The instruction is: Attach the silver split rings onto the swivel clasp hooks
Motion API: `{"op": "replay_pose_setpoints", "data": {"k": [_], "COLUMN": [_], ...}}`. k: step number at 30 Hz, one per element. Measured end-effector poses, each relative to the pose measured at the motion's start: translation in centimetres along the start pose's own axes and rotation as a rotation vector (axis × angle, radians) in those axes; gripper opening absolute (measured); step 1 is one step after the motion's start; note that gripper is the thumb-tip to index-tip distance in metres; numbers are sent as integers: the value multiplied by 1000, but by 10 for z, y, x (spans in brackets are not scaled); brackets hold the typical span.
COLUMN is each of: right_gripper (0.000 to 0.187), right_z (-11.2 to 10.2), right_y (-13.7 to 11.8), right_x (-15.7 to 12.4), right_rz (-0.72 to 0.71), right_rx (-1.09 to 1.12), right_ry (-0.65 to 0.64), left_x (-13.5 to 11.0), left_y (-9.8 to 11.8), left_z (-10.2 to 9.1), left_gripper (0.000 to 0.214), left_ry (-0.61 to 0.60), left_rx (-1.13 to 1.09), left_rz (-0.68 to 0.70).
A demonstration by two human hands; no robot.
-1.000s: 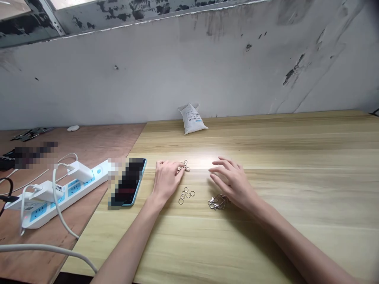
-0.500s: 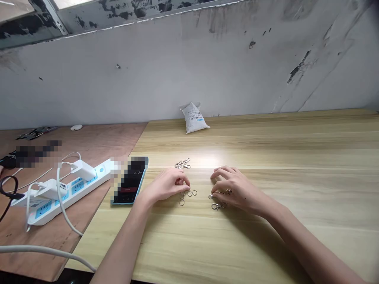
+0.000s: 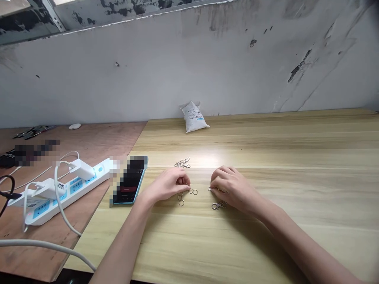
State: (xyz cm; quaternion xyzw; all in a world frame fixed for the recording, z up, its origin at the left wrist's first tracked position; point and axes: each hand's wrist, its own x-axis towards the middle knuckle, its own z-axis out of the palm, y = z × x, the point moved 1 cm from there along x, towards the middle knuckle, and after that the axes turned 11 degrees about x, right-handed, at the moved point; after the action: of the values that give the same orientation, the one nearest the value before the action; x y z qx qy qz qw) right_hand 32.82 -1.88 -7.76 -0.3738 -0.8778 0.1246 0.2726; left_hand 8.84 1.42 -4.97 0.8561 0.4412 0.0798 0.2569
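While the left hand (image 3: 167,184) pinches beside the split rings (image 3: 186,193) and the right hand (image 3: 231,187) curls over lobster clasps (image 3: 219,205) across from them, a slip could scatter them over the desk (image 3: 266,244).

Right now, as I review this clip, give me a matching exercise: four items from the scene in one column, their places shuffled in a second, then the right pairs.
Items:
1. white sack
2. phone
3. power strip
4. metal clasps

Places:
A. on the pale wooden desk, just beyond the left hand
B. on the plywood board
C. on the far edge of the pale wooden desk, against the wall
D. on the pale wooden desk, beside the left wrist

Pairs: 1-C, 2-D, 3-B, 4-A
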Motion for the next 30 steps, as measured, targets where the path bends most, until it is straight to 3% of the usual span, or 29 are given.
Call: {"op": "replay_pose_setpoints", "data": {"k": [5,11,19,26,30], "right_gripper": [24,18,27,26,24], "right_z": [7,14,11,19,17], "right_y": [-2,-6,-14,-12,-8], "right_x": [2,7,7,9,9], "right_rz": [-54,-54,-62,-13,21], "right_rx": [-102,-168,-351,-451,-372], "right_ry": [23,39,6,51,85], "left_x": [2,10,13,13,13], "left_y": [5,8,8,9,13], "left_z": [5,12,22,23,18], "left_gripper": [9,9,15,16,14], "left_ry": [61,220,214,233,296], "left_rx": [-28,-3,-358,-363,-214], "left_rz": [41,149,-9,-17,8]}}
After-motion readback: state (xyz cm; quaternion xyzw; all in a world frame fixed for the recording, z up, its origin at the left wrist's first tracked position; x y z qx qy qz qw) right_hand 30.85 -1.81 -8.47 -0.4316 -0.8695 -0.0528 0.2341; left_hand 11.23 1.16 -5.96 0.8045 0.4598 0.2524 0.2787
